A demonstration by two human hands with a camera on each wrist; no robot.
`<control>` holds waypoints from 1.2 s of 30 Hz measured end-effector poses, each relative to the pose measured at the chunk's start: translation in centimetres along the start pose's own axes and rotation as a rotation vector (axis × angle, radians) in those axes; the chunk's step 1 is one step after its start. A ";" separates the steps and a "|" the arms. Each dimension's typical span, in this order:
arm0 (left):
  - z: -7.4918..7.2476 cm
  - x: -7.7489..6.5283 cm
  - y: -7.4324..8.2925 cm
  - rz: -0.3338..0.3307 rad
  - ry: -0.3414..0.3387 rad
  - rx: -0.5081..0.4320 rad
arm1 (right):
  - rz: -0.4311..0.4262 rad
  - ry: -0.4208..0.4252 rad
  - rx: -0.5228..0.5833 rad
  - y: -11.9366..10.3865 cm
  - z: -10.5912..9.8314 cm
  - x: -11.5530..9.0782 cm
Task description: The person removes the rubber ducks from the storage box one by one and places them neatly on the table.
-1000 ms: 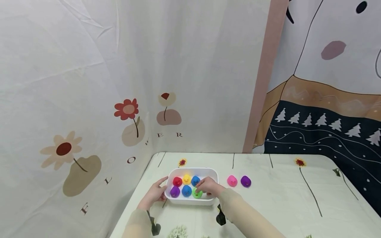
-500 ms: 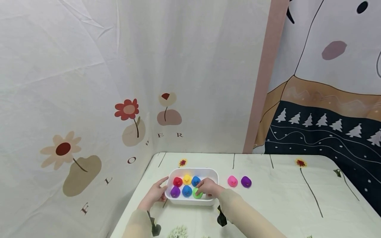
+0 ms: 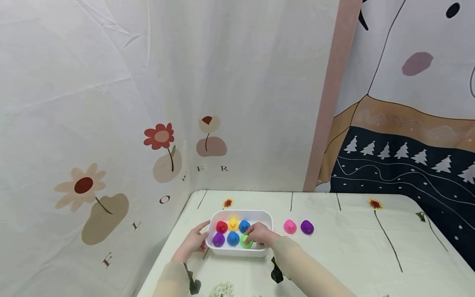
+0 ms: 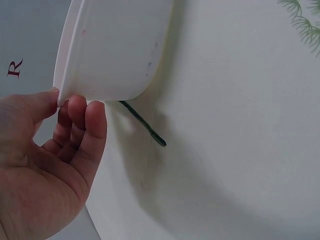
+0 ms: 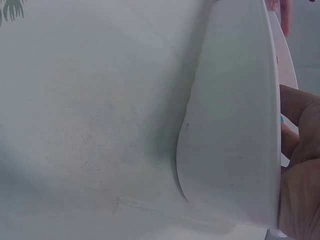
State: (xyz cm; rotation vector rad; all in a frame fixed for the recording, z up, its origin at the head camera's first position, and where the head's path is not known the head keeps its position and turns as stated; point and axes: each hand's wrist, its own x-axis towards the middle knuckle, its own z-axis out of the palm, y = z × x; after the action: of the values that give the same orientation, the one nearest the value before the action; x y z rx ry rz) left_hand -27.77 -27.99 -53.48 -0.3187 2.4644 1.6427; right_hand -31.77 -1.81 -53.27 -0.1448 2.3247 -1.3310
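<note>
A white plastic tub (image 3: 237, 253) stands on the table, holding several small round toys with faces. My left hand (image 3: 193, 242) pinches its left end. In the left wrist view the thumb lies on the rim of the tub (image 4: 120, 50) and the fingers curl beneath it. My right hand (image 3: 261, 234) reaches inside at the right, its fingers and thumb on a green round toy (image 3: 245, 242). Around that toy sit a blue one (image 3: 233, 239), a second blue one (image 3: 244, 225), a yellow one (image 3: 233, 224), a red one (image 3: 221, 226) and a purple one (image 3: 218, 239). In the right wrist view the tub's wall hides the fingertips.
To the right of the tub, a pink round toy (image 3: 290, 226) and a dark purple one (image 3: 307, 227) lie on the flower-print tablecloth (image 3: 345, 247). A printed white curtain (image 3: 252, 123) hangs behind the table and along its left side.
</note>
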 end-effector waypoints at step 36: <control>-0.1 -0.3 0.5 0.052 0.017 0.110 | -0.148 0.006 -0.001 -2.1 -3.5 0.5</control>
State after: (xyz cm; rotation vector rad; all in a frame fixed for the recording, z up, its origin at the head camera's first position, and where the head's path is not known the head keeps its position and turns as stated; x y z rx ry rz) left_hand -27.66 -27.91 -52.90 -0.2567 2.5840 1.5223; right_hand -33.99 -0.24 -50.19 -0.3186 2.3587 -1.4018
